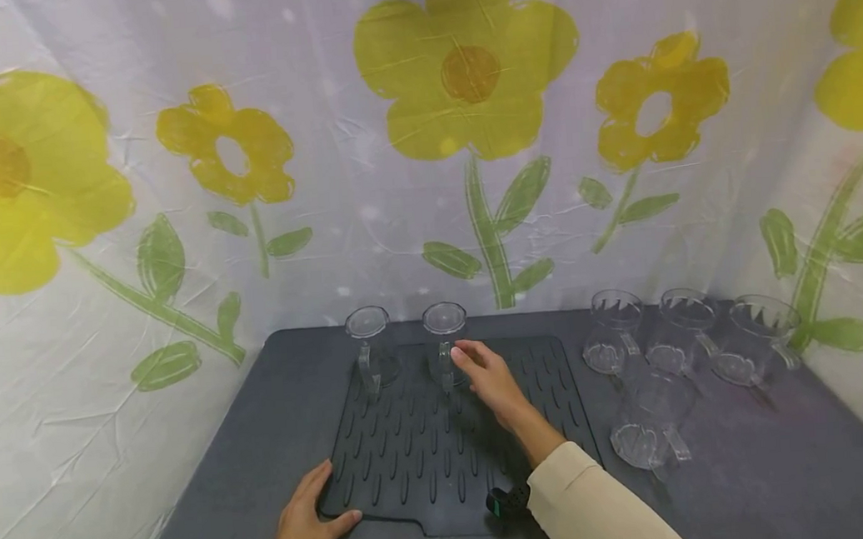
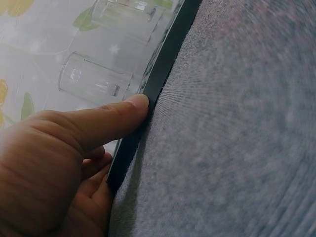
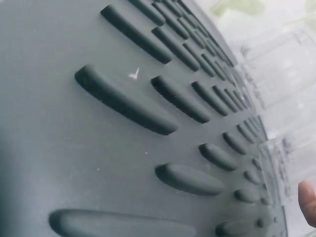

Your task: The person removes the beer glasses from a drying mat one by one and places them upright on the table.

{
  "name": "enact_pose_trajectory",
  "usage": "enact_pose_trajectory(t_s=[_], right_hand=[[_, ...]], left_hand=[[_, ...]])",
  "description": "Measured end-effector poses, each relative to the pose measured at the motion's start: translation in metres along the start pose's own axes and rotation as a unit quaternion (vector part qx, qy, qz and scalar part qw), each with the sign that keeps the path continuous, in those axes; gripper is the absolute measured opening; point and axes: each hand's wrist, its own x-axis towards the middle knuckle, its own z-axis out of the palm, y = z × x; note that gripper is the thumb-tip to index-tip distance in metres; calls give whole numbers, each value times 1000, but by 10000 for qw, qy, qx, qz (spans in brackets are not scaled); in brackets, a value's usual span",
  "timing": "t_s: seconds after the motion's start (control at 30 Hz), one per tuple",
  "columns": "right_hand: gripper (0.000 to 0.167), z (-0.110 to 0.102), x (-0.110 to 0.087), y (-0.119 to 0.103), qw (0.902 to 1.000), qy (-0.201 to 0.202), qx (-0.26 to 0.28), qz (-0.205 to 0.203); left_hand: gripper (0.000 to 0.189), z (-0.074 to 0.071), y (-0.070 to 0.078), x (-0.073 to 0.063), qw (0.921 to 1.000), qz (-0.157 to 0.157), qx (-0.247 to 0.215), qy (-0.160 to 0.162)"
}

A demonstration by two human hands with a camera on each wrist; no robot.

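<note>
Two clear glass mugs stand at the back of a dark ridged drying mat: a left mug and a right mug. Both appear bottom up, handles toward me. My right hand is beside the right mug, fingers loosely bent, fingertips close to its handle; contact there is unclear. Only one fingertip shows in the right wrist view. At the mat's front left corner rests my left hand, fingers along the left side. Its thumb touches the front edge in the left wrist view.
Several more glass mugs stand right of the mat: three in a back row, including a middle mug, and a nearer mug. A flower-printed curtain hangs behind the grey table.
</note>
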Motion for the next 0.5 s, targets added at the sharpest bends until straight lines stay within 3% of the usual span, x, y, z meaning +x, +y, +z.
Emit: enact_pose_trajectory(t_s=[0.23, 0.5], right_hand=[[58, 8, 5, 7, 9995, -205, 20, 233], [58, 17, 9, 13, 9991, -366, 14, 235]], left_hand=[[95, 1, -1, 0, 9999, -151, 27, 24], [94, 0, 2, -1, 10000, -54, 51, 48]])
